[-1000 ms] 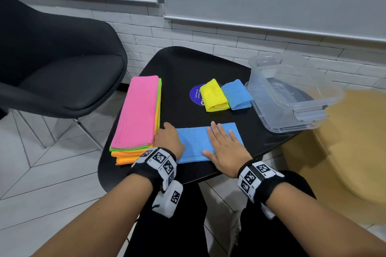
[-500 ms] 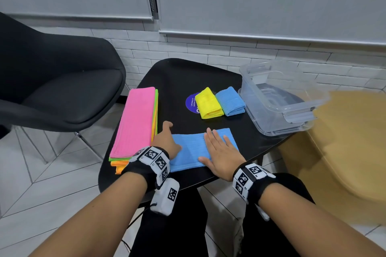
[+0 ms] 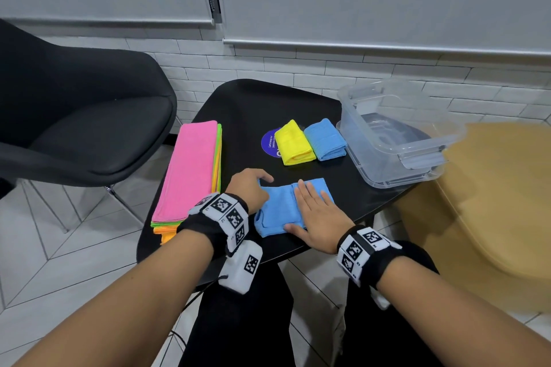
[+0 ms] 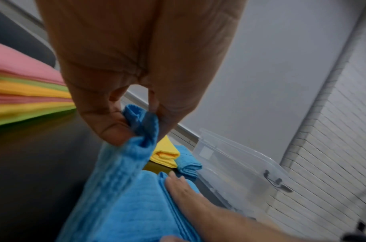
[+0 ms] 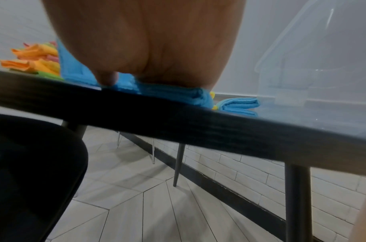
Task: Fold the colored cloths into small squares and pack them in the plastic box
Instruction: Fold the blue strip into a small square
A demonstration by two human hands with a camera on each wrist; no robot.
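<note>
A blue cloth lies folded into a strip at the front of the black table. My left hand pinches the strip's left end between thumb and fingers and lifts it toward the right. My right hand presses flat on the right half of the blue cloth, fingers straight. A folded yellow cloth and a folded blue cloth sit side by side behind. The clear plastic box stands at the right, with no cloth in it.
A stack of unfolded cloths, pink on top with green and orange below, lies along the table's left side. A black chair stands to the left. A tan cushion is on the right, past the box. A blue round sticker shows under the yellow cloth.
My left hand has taken hold of the blue strip's left end and lifted it rightward, so the strip looks shorter. The right hand stays pressed on the cloth. The head view has shifted.
</note>
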